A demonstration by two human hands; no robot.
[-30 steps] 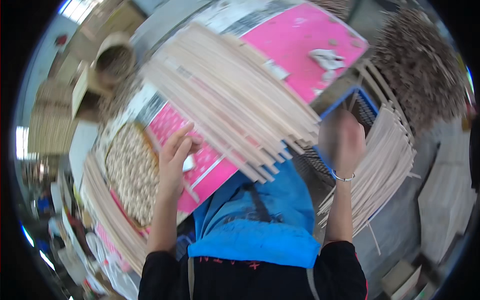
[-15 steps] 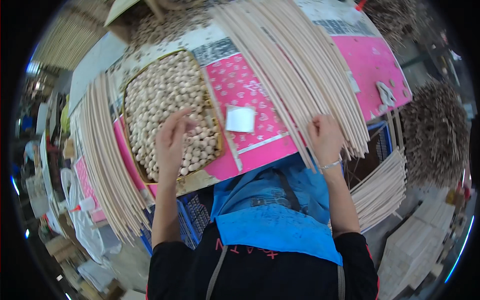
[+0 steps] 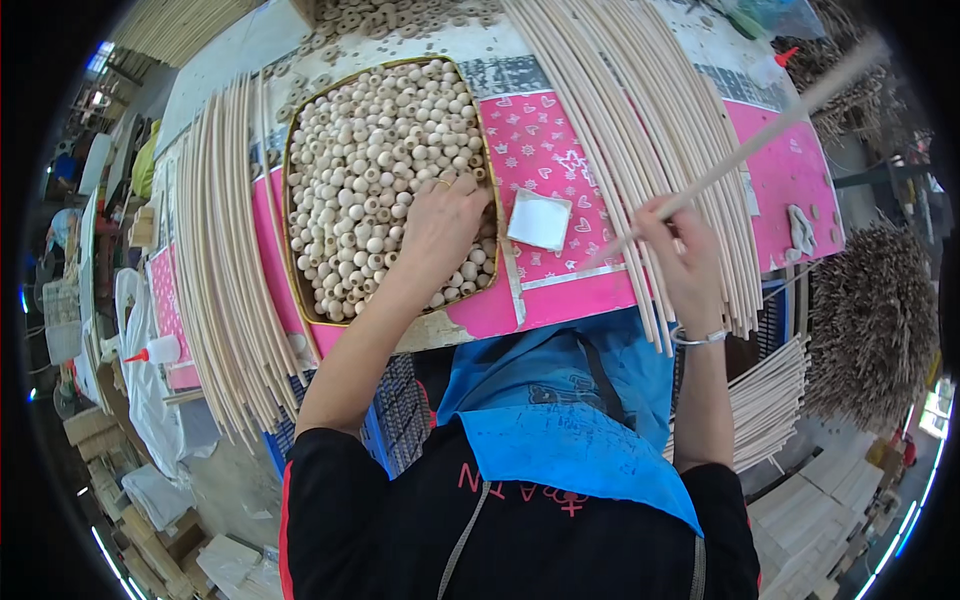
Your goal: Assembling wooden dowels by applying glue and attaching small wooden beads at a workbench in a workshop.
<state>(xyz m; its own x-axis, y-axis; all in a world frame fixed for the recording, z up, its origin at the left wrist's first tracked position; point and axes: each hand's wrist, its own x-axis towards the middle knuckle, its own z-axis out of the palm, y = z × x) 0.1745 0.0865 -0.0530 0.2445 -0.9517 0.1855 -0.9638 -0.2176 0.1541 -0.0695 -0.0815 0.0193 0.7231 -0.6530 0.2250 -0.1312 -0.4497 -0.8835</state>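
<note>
My right hand (image 3: 685, 262) is closed around a pale wooden stick (image 3: 770, 132), which slants up to the right and is smeared by motion. Beneath it several more sticks (image 3: 640, 150) lie side by side on the table. My left hand (image 3: 442, 225) reaches into a yellow-rimmed tray (image 3: 287, 215) heaped with round wooden beads (image 3: 365, 150) with holes. Its fingers are curled down among the beads at the tray's right side, and the fingertips are hidden. Between the hands sits a small square dish (image 3: 540, 219) with something white in it.
Another row of sticks (image 3: 225, 250) overhangs the table's left edge. Flat wooden rings (image 3: 385, 18) are scattered at the back. White bottles with red tips stand at left (image 3: 160, 350) and far right (image 3: 772, 68). Stick bundles (image 3: 870, 330) are stacked to the right.
My left hand has moved from above the beads down into them, curling its fingers. My right hand has lifted a stick off the row. The whole view has shifted slightly.
</note>
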